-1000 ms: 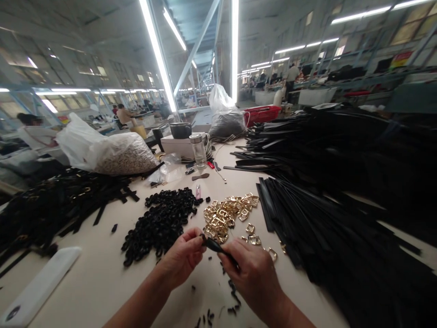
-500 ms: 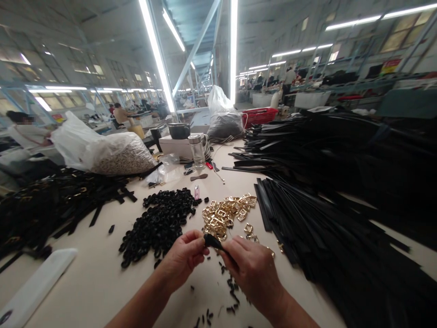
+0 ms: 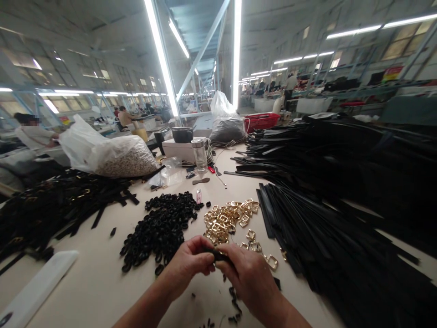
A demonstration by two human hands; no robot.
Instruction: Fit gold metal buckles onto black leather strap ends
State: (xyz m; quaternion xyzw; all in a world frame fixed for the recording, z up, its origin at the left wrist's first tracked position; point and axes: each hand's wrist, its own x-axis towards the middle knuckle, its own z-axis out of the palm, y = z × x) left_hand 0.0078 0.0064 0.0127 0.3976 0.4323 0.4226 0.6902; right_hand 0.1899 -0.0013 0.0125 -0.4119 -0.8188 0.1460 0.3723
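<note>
Just in front of the gold buckles, my left hand (image 3: 187, 264) pinches one end of a black strap (image 3: 219, 256) between thumb and fingers. My right hand (image 3: 251, 273) is closed round the same strap, close beside the left, so only a short stretch shows between them. A dark end sticks out past the right hand's outer side. Square gold buckles (image 3: 223, 221) lie in a loose heap just beyond my hands. To their left spreads a pile of small black loops (image 3: 160, 223). Black scraps (image 3: 234, 300) are scattered on the table below.
Long black straps (image 3: 290, 218) cover the right side. Straps with buckles (image 3: 68, 196) are heaped at the left, near a white bar-shaped object (image 3: 41, 287). Farther back stand a filled plastic bag (image 3: 119, 157), a glass bottle (image 3: 199, 157) and a red basket (image 3: 262, 121). A person (image 3: 32, 132) sits far left.
My hands have drawn closer together, and less of the strap shows between them. The left fingers now cover its tip. The whole view has shifted slightly.
</note>
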